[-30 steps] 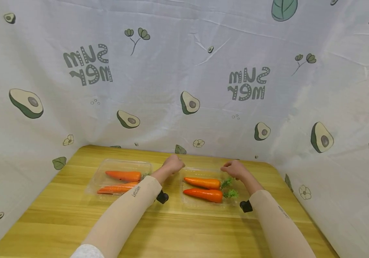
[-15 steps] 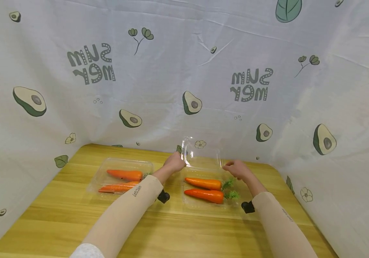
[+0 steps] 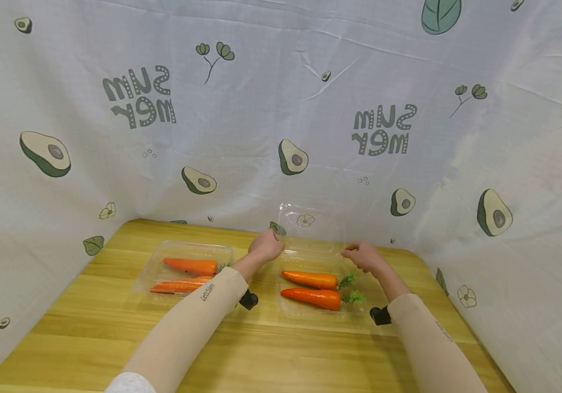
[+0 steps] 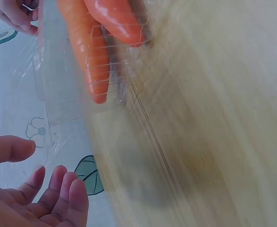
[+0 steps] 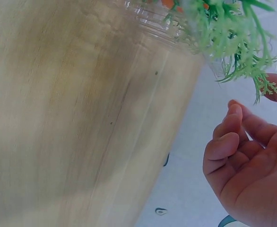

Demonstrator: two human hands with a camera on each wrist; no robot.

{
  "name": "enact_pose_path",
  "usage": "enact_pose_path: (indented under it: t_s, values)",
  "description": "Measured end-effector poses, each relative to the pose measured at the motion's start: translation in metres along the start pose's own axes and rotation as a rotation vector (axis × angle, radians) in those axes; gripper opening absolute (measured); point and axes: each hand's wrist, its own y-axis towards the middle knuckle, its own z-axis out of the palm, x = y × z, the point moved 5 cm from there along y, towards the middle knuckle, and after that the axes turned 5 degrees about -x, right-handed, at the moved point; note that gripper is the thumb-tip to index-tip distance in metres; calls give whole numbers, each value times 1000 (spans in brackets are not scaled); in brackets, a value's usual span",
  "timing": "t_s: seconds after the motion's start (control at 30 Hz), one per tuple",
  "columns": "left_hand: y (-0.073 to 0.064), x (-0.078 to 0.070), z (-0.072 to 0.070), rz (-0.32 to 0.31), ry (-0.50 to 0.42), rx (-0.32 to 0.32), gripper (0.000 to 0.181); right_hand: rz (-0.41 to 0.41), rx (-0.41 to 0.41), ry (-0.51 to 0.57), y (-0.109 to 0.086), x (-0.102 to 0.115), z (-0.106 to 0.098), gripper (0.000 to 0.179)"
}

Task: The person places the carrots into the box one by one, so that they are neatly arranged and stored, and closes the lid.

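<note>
Two orange carrots with green tops, an upper carrot (image 3: 308, 279) and a lower carrot (image 3: 310, 298), lie side by side in a clear plastic clamshell box (image 3: 290, 314). Its transparent lid (image 3: 312, 232) stands raised at the back against the curtain. My left hand (image 3: 266, 246) is beside the lid's lower left corner; the left wrist view shows the thumb and loosely bent fingers (image 4: 58, 194) apart with nothing between them. At the lid's right corner is my right hand (image 3: 363, 256), its thumb and forefinger apart near the green tops (image 5: 228, 38), the other fingers loosely bent.
A second clear plastic box (image 3: 163, 251) with carrots (image 3: 189, 266) in it sits on the left of the wooden table (image 3: 281, 355), partly hidden by my left forearm. A white curtain (image 3: 241, 109) printed with avocados hangs around the back and sides.
The lid has swung up and back, first showing upright half a second ago and now spread wider against the curtain. My right hand has shifted slightly right; the carrots stay put.
</note>
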Motion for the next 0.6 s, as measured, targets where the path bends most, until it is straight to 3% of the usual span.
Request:
enact_pose_path:
  t_s: [0.33,0.6]
  values:
    - [1,0,-5,-37,1,-81,18,-17,13,54,-7,5,-5,45]
    - [-3,-3,-11,-29,-12,-130,18,-47,9,71,-14,8,-8,42]
